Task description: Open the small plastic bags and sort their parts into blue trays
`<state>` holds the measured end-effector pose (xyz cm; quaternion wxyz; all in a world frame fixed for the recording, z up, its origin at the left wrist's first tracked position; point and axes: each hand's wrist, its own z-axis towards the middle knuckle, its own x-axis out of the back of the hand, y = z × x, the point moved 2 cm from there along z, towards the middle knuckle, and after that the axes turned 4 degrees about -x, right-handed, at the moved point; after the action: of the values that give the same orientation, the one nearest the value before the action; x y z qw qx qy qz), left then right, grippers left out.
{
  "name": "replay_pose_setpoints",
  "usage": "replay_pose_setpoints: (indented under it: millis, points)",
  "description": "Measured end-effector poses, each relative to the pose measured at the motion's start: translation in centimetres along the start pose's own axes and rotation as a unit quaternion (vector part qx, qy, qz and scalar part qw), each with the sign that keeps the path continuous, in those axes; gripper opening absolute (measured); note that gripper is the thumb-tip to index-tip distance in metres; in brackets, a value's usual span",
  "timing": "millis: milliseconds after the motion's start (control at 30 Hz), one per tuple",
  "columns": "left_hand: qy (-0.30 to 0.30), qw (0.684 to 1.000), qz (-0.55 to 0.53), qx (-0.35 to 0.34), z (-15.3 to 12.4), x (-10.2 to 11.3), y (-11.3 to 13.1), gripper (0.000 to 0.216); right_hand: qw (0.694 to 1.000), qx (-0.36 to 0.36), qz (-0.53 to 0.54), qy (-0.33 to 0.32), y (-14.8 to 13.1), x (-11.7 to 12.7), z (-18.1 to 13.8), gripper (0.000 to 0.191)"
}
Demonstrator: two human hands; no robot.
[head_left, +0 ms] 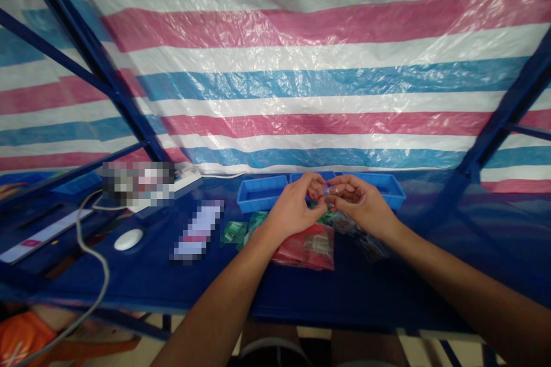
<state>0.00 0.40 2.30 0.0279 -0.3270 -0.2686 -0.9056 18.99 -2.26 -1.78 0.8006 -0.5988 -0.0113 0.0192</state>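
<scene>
Above the middle of the blue table, my left hand (299, 203) and my right hand (359, 200) meet, fingertips close together. Between them they pinch a small clear, shiny plastic piece (331, 190), possibly a little bag; its exact kind is too small to make out. Under my left wrist lies a red plastic packet (307, 246) with something pale inside. Green packets (236, 231) lie left of it, partly behind my forearm. Beneath my right hand are clear plastic bags (365, 241), blurred and partly hidden.
Blue trays stand along the back: a left one (262, 192), one behind my hands and a right one (394, 189). Leftward lie a blurred phone (198, 232), a white mouse-shaped object (128, 239), a power strip (167, 192) and a pale cable (103, 275). Blue posts frame a striped sheet.
</scene>
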Motion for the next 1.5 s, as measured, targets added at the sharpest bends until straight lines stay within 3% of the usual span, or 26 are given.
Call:
replay_pose_setpoints:
  millis: [200, 600, 700, 833, 1000, 1133, 1267, 1367, 1500]
  points:
    - [-0.010, 0.999, -0.032, 0.030, 0.1, -0.1, -0.3, 0.037, 0.999, -0.013, 0.050, 0.008, 0.3, 0.2, 0.2, 0.041]
    - [0.018, 0.996, -0.076, 0.046, 0.1, 0.0, -1.0, 0.028, 0.999, -0.016, 0.035, 0.019, 0.4, 0.9, 0.5, 0.046]
    - [0.026, 0.998, -0.053, 0.034, 0.2, 0.2, -0.9, 0.028, 1.000, -0.012, 0.007, 0.016, 0.2, 1.1, 0.5, 0.039]
    - [0.025, 0.998, 0.004, 0.062, 0.1, 0.7, -1.1, 0.024, 0.997, 0.047, -0.040, 0.047, 0.1, 1.5, 0.6, 0.024]
    - [-0.025, 0.987, -0.125, 0.102, -0.1, 0.1, -1.5, 0.039, 0.988, 0.107, -0.103, 0.048, 0.0, 1.7, 0.5, 0.013]
    - [0.005, 0.973, -0.198, 0.121, 0.0, -0.6, -2.0, 0.046, 0.985, 0.114, -0.132, 0.016, -0.3, 1.5, 0.3, 0.009]
    - [0.030, 0.978, -0.170, 0.116, 0.2, -0.3, -2.0, 0.039, 0.997, 0.064, -0.047, 0.015, -0.5, 0.9, 0.1, 0.009]
    - [0.026, 0.987, -0.122, 0.106, 0.3, 0.1, -1.6, 0.027, 0.999, 0.043, 0.007, -0.001, -0.3, 0.5, 0.1, 0.023]
    - [0.011, 0.992, -0.076, 0.097, 0.4, 0.5, -0.9, 0.015, 0.998, 0.048, -0.037, -0.023, 0.1, 0.6, 0.1, 0.027]
